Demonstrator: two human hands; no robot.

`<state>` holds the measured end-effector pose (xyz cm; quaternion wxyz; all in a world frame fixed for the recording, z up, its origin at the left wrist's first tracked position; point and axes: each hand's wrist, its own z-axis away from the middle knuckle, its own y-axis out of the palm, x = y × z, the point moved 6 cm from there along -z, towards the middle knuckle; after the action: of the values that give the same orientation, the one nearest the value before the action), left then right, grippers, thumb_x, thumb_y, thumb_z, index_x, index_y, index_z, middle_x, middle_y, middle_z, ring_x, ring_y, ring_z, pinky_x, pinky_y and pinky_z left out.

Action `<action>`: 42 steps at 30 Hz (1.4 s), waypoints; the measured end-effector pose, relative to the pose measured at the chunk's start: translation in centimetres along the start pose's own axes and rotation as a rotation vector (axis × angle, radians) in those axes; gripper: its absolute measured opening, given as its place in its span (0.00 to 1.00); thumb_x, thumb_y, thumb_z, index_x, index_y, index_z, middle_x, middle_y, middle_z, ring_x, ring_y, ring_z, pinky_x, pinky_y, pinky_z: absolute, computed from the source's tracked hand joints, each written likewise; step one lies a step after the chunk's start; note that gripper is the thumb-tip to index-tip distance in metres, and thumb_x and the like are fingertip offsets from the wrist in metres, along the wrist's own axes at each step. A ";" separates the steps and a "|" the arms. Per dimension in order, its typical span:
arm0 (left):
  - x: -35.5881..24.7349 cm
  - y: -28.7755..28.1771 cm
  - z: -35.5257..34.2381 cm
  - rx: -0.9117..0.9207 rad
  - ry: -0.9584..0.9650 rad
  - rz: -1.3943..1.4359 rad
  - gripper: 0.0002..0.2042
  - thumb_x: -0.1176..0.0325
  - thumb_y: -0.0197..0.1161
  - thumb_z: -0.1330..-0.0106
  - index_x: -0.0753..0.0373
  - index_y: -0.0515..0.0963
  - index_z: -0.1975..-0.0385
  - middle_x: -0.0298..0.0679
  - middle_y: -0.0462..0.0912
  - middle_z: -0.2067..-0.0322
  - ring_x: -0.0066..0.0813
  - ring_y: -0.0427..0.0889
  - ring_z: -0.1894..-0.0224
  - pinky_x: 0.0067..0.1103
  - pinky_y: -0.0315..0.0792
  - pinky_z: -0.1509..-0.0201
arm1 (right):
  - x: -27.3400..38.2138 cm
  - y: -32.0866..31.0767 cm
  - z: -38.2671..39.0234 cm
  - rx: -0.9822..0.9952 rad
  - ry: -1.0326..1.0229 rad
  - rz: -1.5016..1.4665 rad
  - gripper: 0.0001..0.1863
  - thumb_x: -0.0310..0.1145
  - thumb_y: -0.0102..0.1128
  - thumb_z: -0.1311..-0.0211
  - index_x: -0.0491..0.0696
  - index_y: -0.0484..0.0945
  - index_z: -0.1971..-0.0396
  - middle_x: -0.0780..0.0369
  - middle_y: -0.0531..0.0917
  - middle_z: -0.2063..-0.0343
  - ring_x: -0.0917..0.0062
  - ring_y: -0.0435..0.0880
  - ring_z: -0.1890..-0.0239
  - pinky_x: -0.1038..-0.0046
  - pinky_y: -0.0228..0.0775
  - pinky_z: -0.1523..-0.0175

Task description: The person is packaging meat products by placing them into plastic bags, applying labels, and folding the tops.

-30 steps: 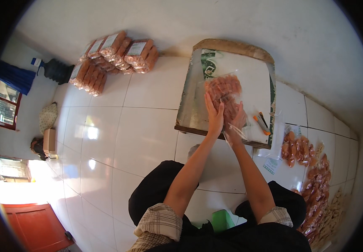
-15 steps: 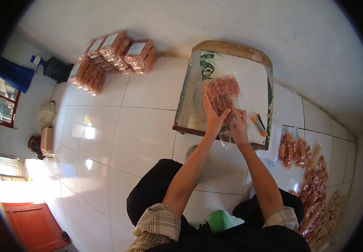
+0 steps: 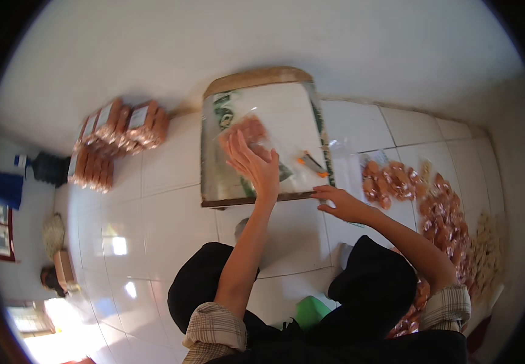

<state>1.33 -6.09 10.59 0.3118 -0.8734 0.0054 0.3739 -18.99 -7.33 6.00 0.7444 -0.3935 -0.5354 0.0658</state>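
Left hand: fingers spread and extended, laid over the clear bag, a little blurred by motion.
Right hand: fingers loosely apart, with nothing visible between them, at the near right corner of the low table; whether it touches the edge, I cannot tell.
Clear bag: flat on the left half of the tabletop, filled with reddish-orange pieces, partly under the left hand; no label can be made out on it.
Tabletop print: green markings at the far left corner, on a white surface; not legible.
Cutter: an orange and grey cutter on the right side of the table, near its edge.
Stacked packs: reddish packs by the wall, several bearing pale rectangular labels, their writing too small to read.
Floor, right: many filled bags in reddish-orange.
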 end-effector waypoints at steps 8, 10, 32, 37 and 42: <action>-15.7 10.0 11.8 0.615 0.451 0.463 0.33 0.77 0.63 0.51 0.62 0.59 0.42 0.47 0.59 0.44 0.45 0.55 0.40 0.34 0.52 0.37 | -15.9 -8.5 17.9 -0.852 0.511 -0.145 0.12 0.24 0.54 0.43 0.42 0.76 0.58 0.58 0.82 0.66 0.75 0.81 0.66 0.76 0.72 0.60; -16.2 13.6 16.3 0.790 0.427 0.493 0.33 0.76 0.63 0.51 0.63 0.59 0.42 0.48 0.59 0.45 0.46 0.55 0.40 0.35 0.53 0.37 | -20.1 -6.9 20.9 -0.942 0.645 -0.150 0.11 0.24 0.55 0.43 0.42 0.76 0.59 0.58 0.82 0.67 0.75 0.81 0.67 0.75 0.72 0.61; -11.3 26.0 24.9 1.029 0.021 0.226 0.29 0.70 0.64 0.48 0.59 0.59 0.45 0.45 0.67 0.54 0.40 0.71 0.56 0.32 0.68 0.54 | -24.7 1.7 18.9 -1.060 0.729 -0.042 0.34 0.26 0.69 0.61 0.41 0.65 0.50 0.54 0.68 0.55 0.59 0.65 0.51 0.65 0.60 0.44; -15.2 19.6 18.3 1.045 -0.102 0.506 0.25 0.69 0.69 0.50 0.62 0.67 0.51 0.43 0.75 0.59 0.32 0.76 0.57 0.24 0.70 0.54 | -16.7 -2.9 18.2 -1.129 0.567 -0.101 0.33 0.26 0.70 0.60 0.42 0.65 0.50 0.55 0.68 0.55 0.62 0.65 0.50 0.67 0.61 0.45; -18.5 8.9 8.2 0.825 0.031 0.669 0.20 0.67 0.68 0.46 0.67 0.70 0.56 0.41 0.78 0.60 0.26 0.76 0.54 0.20 0.71 0.54 | -4.1 -10.8 15.0 -1.248 0.276 -0.170 0.31 0.25 0.70 0.59 0.44 0.65 0.52 0.56 0.69 0.55 0.63 0.65 0.50 0.68 0.61 0.47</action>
<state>-19.53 -12.90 13.59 0.4930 -0.6345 0.4348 0.4066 -36.90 -9.09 11.77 0.4402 -0.7136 -0.4017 -0.3683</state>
